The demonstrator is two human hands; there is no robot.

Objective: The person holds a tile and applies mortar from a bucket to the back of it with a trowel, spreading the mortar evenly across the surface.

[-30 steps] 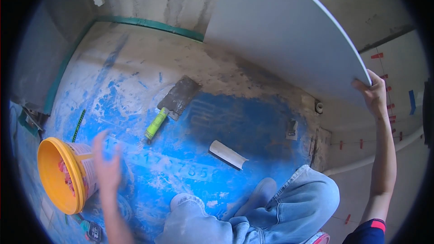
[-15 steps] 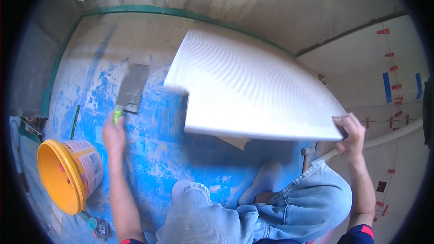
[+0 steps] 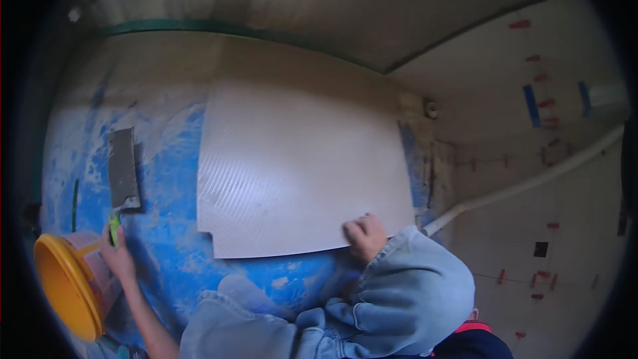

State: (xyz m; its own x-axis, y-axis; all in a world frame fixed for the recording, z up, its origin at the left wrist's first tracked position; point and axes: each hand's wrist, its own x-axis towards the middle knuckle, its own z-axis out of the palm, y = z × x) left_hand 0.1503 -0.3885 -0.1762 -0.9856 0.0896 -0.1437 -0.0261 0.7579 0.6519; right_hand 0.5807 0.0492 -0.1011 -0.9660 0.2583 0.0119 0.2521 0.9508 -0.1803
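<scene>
Since the earlier frame, the ridged white tile [image 3: 299, 159], notched at one corner, has been lowered over the blue-smeared floor [image 3: 163, 186]. The flat metal trowel [image 3: 123, 169] is gripped in the left hand [image 3: 118, 259] by its green handle, beside the yellow bucket [image 3: 56, 286]. The right hand [image 3: 367, 238] is curled at the tile's near edge; whether the edge is pinched cannot be told.

The picture is dim overall, darkest on the bare upper wall [image 3: 299, 10] and down the left side, with black fisheye vignetting across all 4 corners. Glare makes 1 bright patch on the ribbed lower-left part of the white tile [image 3: 312, 153], whose far end sinks into brownish shade. Dark shadow lies on the blue floor covering [image 3: 169, 229] beside the trowel [image 3: 122, 169] and below the tile's near edge. The right hand [image 3: 365, 236] looks slightly blurred, and the red tile clips [image 3: 546, 103] are soft. The green strip [image 3: 159, 25] bows with lens distortion.
</scene>
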